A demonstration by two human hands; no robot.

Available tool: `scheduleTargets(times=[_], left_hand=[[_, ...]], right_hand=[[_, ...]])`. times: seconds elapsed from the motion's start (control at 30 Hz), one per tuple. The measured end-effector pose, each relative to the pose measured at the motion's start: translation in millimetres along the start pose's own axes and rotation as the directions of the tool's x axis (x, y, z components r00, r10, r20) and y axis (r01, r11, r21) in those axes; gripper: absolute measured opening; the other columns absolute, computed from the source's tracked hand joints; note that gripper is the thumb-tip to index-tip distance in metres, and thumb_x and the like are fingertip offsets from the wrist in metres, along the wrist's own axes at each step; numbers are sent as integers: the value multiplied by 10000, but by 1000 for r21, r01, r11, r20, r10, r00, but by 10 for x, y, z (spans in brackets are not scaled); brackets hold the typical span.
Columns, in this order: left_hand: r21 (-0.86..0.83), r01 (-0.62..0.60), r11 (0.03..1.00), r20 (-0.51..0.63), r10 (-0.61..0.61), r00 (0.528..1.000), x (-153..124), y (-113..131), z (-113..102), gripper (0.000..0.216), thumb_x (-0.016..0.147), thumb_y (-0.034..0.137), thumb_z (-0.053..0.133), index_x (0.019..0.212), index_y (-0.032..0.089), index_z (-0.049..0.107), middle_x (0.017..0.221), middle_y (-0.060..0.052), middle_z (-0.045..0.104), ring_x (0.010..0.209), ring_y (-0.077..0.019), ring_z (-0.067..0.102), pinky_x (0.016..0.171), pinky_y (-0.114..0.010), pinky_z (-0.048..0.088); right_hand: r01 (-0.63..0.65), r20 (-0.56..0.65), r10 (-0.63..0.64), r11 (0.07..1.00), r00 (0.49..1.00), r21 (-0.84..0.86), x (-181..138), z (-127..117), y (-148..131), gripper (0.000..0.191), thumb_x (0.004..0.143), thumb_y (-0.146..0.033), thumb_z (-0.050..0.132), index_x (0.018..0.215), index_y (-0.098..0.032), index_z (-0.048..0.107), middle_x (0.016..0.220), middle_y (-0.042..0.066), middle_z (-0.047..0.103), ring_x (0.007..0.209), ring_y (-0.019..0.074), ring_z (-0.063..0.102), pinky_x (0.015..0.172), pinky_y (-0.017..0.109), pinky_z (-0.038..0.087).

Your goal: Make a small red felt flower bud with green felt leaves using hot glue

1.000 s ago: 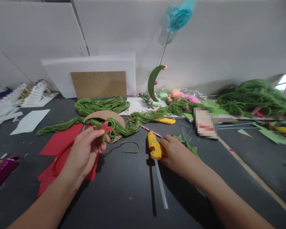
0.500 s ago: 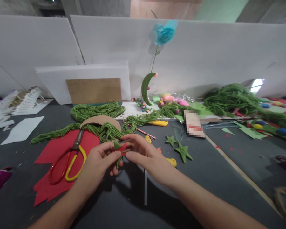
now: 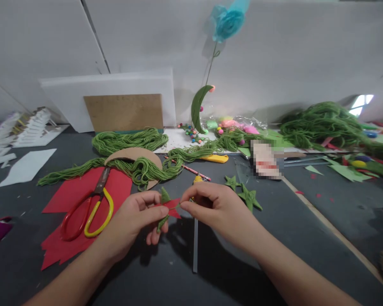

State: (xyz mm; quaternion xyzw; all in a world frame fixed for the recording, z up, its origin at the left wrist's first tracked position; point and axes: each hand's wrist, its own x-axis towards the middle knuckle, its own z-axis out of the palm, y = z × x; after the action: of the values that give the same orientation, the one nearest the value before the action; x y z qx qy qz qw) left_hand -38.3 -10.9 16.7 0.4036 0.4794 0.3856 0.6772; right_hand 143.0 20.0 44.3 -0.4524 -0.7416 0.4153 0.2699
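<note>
Between the thumb and fingers of my left hand [image 3: 143, 216] is a red paper star [image 3: 174, 208], with green yarn wound over its upper and lower points. My right hand [image 3: 213, 204] is closed in a pinch at the star's right side, on what looks like a thin strand of green yarn [image 3: 178, 205]. Two green yarn-covered stars [image 3: 249, 197] lie on the table to the right of my right hand. Under that hand a hot glue gun, partly hidden, shows a yellow part [image 3: 198, 178], and a clear glue stick [image 3: 195, 246] extends toward me.
Scissors [image 3: 97, 187] with red and yellow handles lie on red paper [image 3: 64, 195] at the left. Behind are green yarn bundles [image 3: 127, 142], a cardboard crescent [image 3: 137, 155] and a yellow cutter [image 3: 215, 158]. A green crescent with a blue flower [image 3: 228, 23] stands against the white board.
My right hand has moved right, away from my left, pulling out from the star and uncovering more of its red points. The view has tilted down slightly.
</note>
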Motion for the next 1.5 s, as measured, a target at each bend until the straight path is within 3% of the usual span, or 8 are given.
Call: scheduleTargets(times=[0.37,0.47,0.8,0.9,1.0,1.07,1.23,1.5], left_hand=[[148,-242,959,69,234,970,-15,-22,-48,56,734,241,660,761,197,679,825,-8,600,555,-71,532,457,-172,374],[329,-444,833,97,438,894,-25,14,-69,74,751,197,641,720,207,708,708,11,509,658,-102,486,606,-211,395],[624,-689,367,365,643,673,-107,-27,-98,308,807,60,508,981,253,674,755,-5,541,656,-103,523,590,-205,404],[651,-577,493,184,636,750,-89,-38,-68,265,789,96,547,968,258,655,801,-8,597,680,-116,556,613,-218,429],[381,-292,877,-181,381,907,-60,5,-14,191,776,201,580,965,226,584,771,5,598,576,-114,561,516,-221,440],[76,-134,988,-104,141,984,-51,38,23,193,806,320,531,936,185,577,682,-1,589,558,-142,584,479,-234,445],[-110,6,994,91,4,996,-56,40,89,174,775,307,606,781,133,607,695,-32,643,575,-131,614,530,-223,470],[14,-32,999,26,32,999,-37,38,44,95,726,224,667,690,146,628,562,15,621,528,-87,561,532,-187,441]], right_hand=[[-224,211,130,823,969,521,33,30,37,97,719,-235,623,682,-147,607,571,-44,515,500,44,400,445,167,265],[-264,256,147,812,956,520,21,33,39,90,713,-227,631,686,-148,598,538,-52,521,461,31,367,402,154,214],[-359,384,154,754,911,550,-3,27,38,131,725,-254,632,715,-164,537,557,-38,577,425,46,465,369,129,363],[-245,249,129,817,960,522,-1,47,29,109,743,-235,606,709,-170,525,542,-51,528,435,54,464,391,145,385],[-5,26,-4,942,1000,337,-12,64,33,80,784,-208,561,714,-177,536,569,-48,516,464,61,460,443,166,391],[187,-71,-179,975,981,117,-27,68,44,87,807,-196,544,723,-180,559,621,-28,557,518,75,482,499,185,390],[412,-19,-423,890,906,-196,-48,77,73,123,851,-202,494,756,-187,571,682,13,611,600,111,520,574,213,383],[194,99,-187,979,977,-68,-26,45,24,104,822,-217,543,727,-181,568,627,-23,576,546,91,486,527,191,365]])
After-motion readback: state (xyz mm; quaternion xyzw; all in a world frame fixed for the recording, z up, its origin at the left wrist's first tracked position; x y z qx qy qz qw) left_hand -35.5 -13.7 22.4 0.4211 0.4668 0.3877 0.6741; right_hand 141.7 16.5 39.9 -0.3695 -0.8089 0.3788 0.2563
